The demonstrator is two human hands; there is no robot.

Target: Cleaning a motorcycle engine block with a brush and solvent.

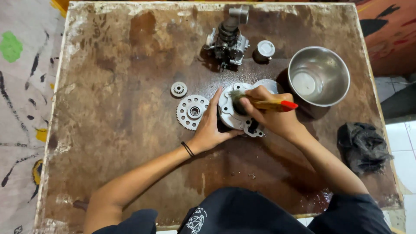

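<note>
My left hand [211,126] steadies a round grey metal housing part [229,113] lying on the stained brown tabletop [121,130], fingers wrapped on its left rim. My right hand [271,113] grips a paintbrush with a yellow and red handle [277,105]; its dark bristles [236,96] press into the middle of the housing. A large toothed gear [192,112] lies just left of my left hand, and a small gear [178,89] lies above it.
A steel bowl [319,76] with a little liquid stands at the right. A carburettor-like metal assembly [229,39] and a small metal cap [264,50] sit at the back. A black rag [363,146] lies near the right edge.
</note>
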